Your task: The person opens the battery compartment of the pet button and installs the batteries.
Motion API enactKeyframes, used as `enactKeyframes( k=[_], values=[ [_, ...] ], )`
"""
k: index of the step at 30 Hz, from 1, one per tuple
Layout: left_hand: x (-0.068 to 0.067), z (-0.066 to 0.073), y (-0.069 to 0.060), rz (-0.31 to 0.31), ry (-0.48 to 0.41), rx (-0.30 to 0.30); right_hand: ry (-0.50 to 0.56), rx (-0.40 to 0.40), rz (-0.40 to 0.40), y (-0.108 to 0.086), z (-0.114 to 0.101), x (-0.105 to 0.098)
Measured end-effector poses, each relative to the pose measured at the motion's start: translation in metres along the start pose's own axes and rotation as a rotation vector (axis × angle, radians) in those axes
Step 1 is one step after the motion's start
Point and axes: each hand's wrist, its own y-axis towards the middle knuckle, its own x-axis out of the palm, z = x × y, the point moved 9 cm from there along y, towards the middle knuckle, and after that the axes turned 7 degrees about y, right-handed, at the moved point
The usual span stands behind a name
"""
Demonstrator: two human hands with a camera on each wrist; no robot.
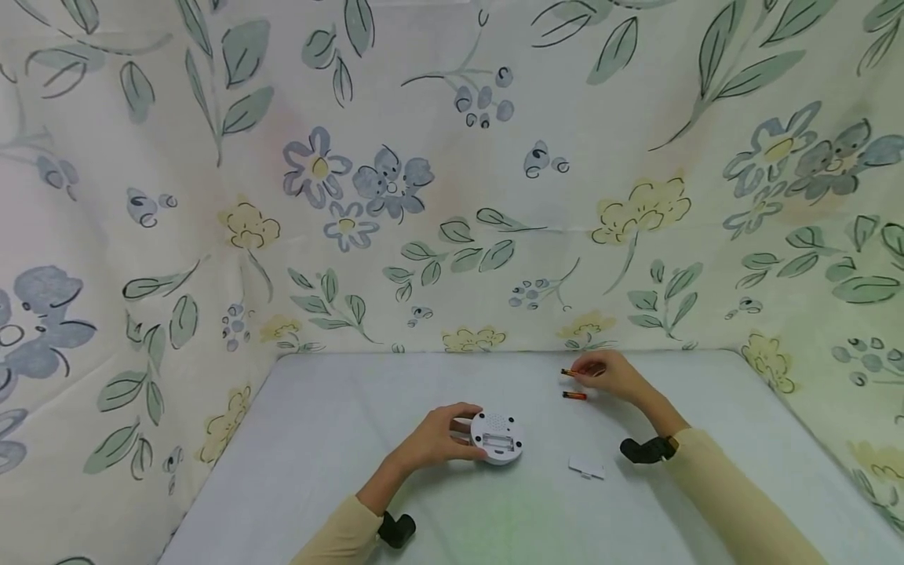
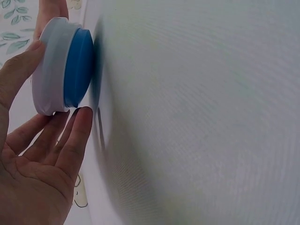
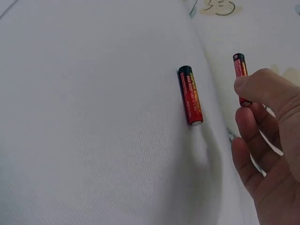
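My left hand [image 1: 436,436] grips a round white device [image 1: 497,424] by its left edge, thumb and fingers around the rim. The underside faces up, showing a small grille, dark round feet and an uncovered battery compartment. In the left wrist view, the device's blue part [image 2: 78,68] faces the tabletop. Toward the table's far side, my right hand [image 1: 609,375] pinches a red and black AAA battery [image 3: 241,70] between thumb and fingers. A second AAA battery [image 3: 191,96] lies on the table just nearer to me.
A small white battery cover [image 1: 586,468] lies on the white tabletop [image 1: 339,439], right of the device. Floral fabric [image 1: 452,180] hangs behind the table and along both sides. Black wrist cameras [image 1: 648,450] are strapped to both wrists.
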Motion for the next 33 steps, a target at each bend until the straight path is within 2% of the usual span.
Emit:
enactKeyframes(
  k=[5,11,17,26,33],
  values=[
    [0.0,-0.001,-0.001,0.004,0.002,0.007,0.109,-0.009,0.041,-0.008,-0.014,0.003],
    [-0.001,-0.001,-0.001,0.009,0.003,0.013,0.235,0.069,0.037,-0.015,-0.019,0.016],
    [-0.001,-0.001,-0.001,0.007,0.004,0.02,0.236,0.102,0.039,-0.021,-0.027,0.027],
    [-0.004,-0.002,-0.004,0.011,0.006,0.01,0.266,0.073,-0.026,-0.027,-0.052,0.056],
    [-0.004,-0.002,-0.005,0.006,0.025,-0.013,0.335,-0.023,-0.104,-0.027,-0.075,0.085]
  ],
)
